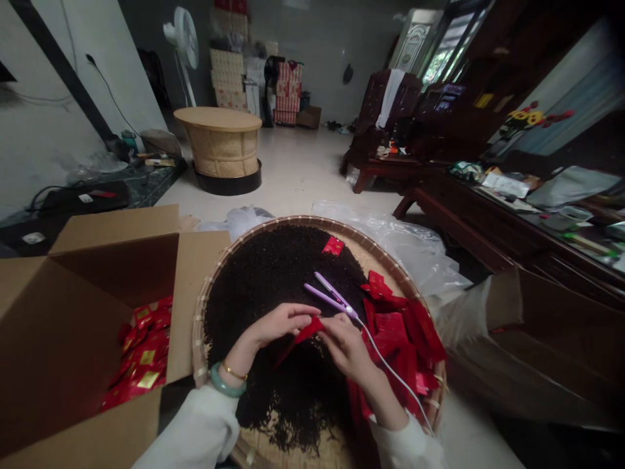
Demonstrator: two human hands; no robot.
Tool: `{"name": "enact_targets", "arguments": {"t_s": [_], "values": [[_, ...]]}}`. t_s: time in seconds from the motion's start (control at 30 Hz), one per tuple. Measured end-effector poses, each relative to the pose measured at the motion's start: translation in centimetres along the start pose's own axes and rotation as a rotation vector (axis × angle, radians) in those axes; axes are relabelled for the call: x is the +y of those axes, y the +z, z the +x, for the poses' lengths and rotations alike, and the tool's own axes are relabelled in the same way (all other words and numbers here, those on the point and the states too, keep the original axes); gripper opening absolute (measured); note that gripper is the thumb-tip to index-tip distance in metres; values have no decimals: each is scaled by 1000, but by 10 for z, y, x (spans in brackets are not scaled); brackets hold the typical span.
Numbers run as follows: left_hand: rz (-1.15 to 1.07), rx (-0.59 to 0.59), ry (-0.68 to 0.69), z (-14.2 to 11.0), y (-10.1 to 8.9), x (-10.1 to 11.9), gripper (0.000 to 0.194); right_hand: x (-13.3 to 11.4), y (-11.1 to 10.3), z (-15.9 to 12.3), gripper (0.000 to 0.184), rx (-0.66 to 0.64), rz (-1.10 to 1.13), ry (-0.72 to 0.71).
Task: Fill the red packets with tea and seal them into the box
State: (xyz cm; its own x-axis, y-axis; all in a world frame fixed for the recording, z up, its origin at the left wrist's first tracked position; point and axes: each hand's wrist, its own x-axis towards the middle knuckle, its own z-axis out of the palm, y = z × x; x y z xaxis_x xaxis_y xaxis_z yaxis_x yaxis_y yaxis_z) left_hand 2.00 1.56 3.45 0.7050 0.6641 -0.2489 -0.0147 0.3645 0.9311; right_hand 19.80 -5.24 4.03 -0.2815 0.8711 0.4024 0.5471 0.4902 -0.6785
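My left hand (288, 322) and my right hand (344, 342) come together above a round bamboo tray (199, 326), both pinching a small red packet (306, 331) between their fingertips. Dark loose tea leaves (263, 273) cover much of the tray. On the leaves just beyond my hands lies a purple hair straightener (332, 296) with its plates apart, its white cord (390, 368) trailing past my right wrist. A pile of red packets (400, 332) fills the tray's right side. One more red packet (333, 245) rests on the leaves near the far rim.
An open cardboard box (198, 286) with several red packets (146, 355) in it stands at the left. Clear plastic sheeting (405, 251) lies beyond the tray. To the right are another cardboard box (551, 332) and a dark wooden table (469, 215). A woven drum-shaped stand (224, 146) is farther back.
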Motion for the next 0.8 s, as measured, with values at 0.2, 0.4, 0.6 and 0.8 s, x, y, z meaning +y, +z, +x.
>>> {"name": "enact_targets", "arguments": {"t_s": [0.2,0.4,0.6,0.8], "values": [[98,-9,93,0,1,-2,28,4,0,-3,29,-64,34,41],[262,19,223,1,4,-2,18,10,4,-10,26,-68,180,245],[608,63,541,0,4,2,9,9,-3,-8,37,-229,833,551],[787,-23,651,-4,6,2,13,2,-2,-10,54,-364,1369,792]]}}
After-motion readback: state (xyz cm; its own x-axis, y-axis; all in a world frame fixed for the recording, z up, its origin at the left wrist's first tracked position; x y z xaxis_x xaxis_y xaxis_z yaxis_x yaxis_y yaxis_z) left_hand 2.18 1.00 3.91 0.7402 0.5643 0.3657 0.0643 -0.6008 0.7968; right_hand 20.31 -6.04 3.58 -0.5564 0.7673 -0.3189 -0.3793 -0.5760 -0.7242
